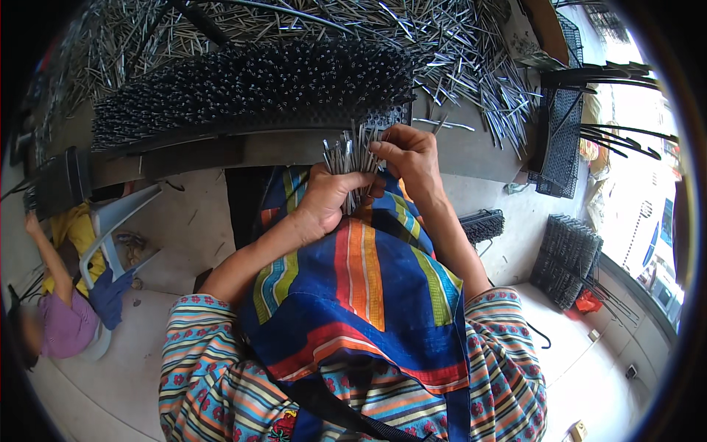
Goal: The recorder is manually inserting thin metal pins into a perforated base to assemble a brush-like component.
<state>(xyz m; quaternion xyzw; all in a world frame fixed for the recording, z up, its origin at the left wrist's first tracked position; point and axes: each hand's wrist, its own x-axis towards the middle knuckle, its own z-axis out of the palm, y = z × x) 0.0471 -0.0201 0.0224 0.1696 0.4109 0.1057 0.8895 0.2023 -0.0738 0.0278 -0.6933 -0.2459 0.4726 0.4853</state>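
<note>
My left hand (326, 197) is wrapped round a bundle of thin metal rods (345, 156), held upright above my lap at the table's near edge. At the bundle's upper right, my right hand (414, 156) has thumb and fingers pinched together on rod ends; how many they grip is hidden. Just beyond both hands lies a long black rack (250, 87), packed with dark upright pieces with shiny tips. Its right end shows a bare perforated strip (390, 118). A few loose rods (443, 124) lie on the table right of my right hand.
A large heap of loose metal rods (471, 66) covers the far table. Black mesh baskets (556, 140) with hooked rods stand at the right edge. Black stacked racks (565, 258) rest on the floor at right. Another person (70, 317) sits at far left beside a chair (110, 236).
</note>
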